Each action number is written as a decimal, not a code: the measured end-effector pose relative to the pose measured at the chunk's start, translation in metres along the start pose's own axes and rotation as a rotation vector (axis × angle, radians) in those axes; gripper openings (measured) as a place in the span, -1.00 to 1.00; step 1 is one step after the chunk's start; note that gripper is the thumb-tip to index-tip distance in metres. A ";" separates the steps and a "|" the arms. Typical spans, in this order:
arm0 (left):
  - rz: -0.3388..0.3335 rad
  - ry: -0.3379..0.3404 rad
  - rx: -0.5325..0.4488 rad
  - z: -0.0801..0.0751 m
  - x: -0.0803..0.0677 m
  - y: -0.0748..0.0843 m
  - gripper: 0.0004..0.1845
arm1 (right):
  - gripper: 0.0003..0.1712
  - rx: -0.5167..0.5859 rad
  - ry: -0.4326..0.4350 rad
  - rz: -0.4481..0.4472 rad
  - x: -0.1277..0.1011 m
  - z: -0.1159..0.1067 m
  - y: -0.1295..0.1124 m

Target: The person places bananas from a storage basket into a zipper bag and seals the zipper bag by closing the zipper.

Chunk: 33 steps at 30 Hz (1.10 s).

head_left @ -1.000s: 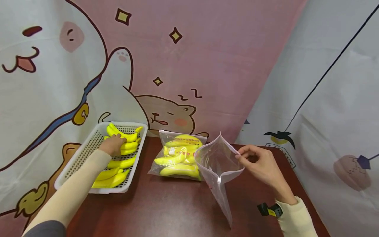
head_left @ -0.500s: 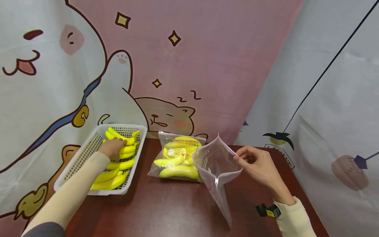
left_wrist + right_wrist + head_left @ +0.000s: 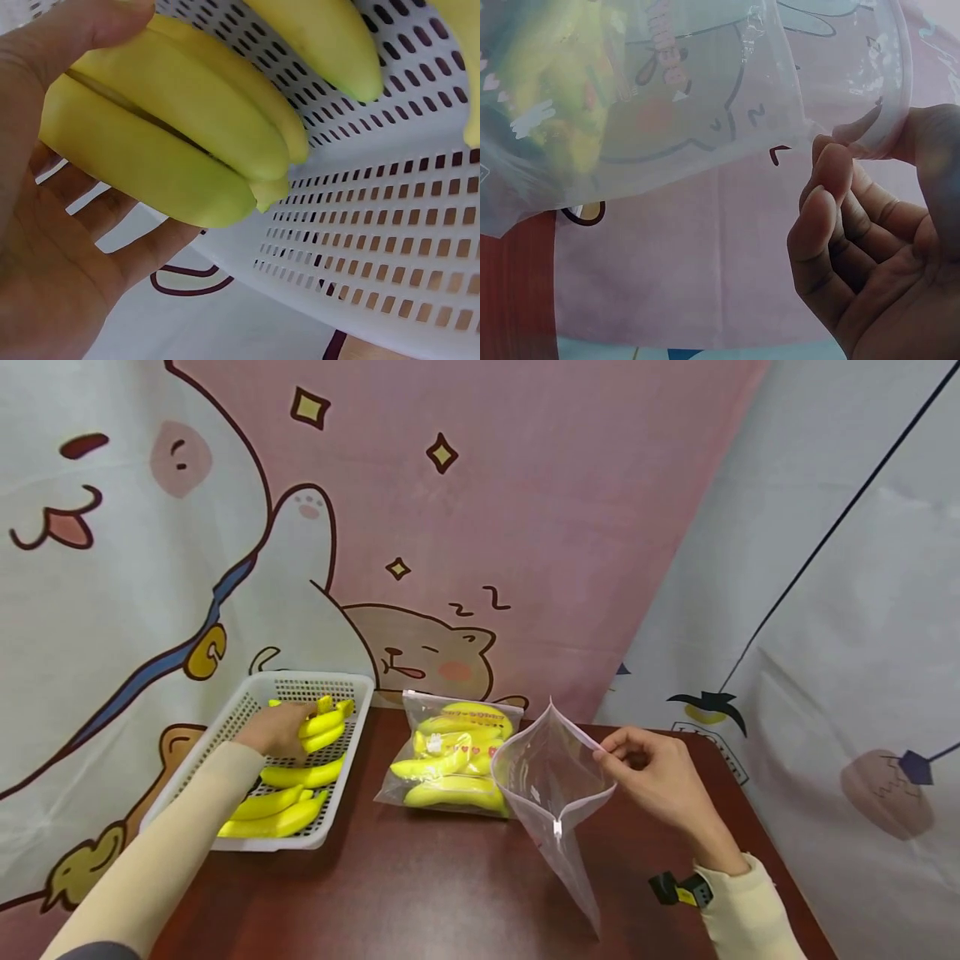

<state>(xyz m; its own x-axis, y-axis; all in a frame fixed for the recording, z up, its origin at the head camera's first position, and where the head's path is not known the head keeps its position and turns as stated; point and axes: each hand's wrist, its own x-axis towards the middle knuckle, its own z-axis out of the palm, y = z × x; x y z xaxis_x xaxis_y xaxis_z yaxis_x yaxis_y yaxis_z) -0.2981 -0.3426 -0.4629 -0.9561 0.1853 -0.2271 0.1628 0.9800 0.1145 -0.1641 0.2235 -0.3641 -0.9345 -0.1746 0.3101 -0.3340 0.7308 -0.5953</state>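
Gripped in the left hand [image 3: 277, 729], thumb on one side and fingers on the other, are the held bananas [image 3: 157, 154], inside the perforated white basket [image 3: 311, 683] toward its far end. Loose bananas [image 3: 273, 822] occupy the basket's nearer part: a single fruit and, nearest, a pair. Right of the basket, on the dark red table [image 3: 420, 893], rests a printed filled bag [image 3: 422, 703] containing packed bananas [image 3: 453, 793]. Farther right of the basket, a clear bag [image 3: 551, 852] has its mouth spread into a diamond, its rim pinched by thumb and fingers of the right hand [image 3: 663, 777]. Relative to the left grip, the held bananas lie directly between thumb and fingers. Their long axis runs roughly across the basket, rising slightly toward its right wall. Greenish ends project past the fingers, close to a perforated wall; which wall cannot be told.
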 end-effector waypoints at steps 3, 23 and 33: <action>0.020 0.016 -0.011 -0.004 -0.003 0.003 0.03 | -0.85 0.004 0.004 -0.001 0.001 0.000 0.001; 0.076 0.096 -0.207 -0.015 -0.021 0.010 0.05 | -0.87 0.042 0.000 0.026 0.000 0.002 0.000; 0.084 0.161 -0.329 -0.027 -0.035 0.020 -0.20 | -0.85 0.052 0.002 0.036 0.004 0.003 -0.001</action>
<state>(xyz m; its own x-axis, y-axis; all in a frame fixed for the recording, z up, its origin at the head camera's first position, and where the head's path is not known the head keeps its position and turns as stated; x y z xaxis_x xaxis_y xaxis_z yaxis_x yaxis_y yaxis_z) -0.2677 -0.3314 -0.4263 -0.9730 0.2249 -0.0519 0.1804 0.8814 0.4366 -0.1674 0.2204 -0.3644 -0.9457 -0.1476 0.2897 -0.3067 0.7010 -0.6439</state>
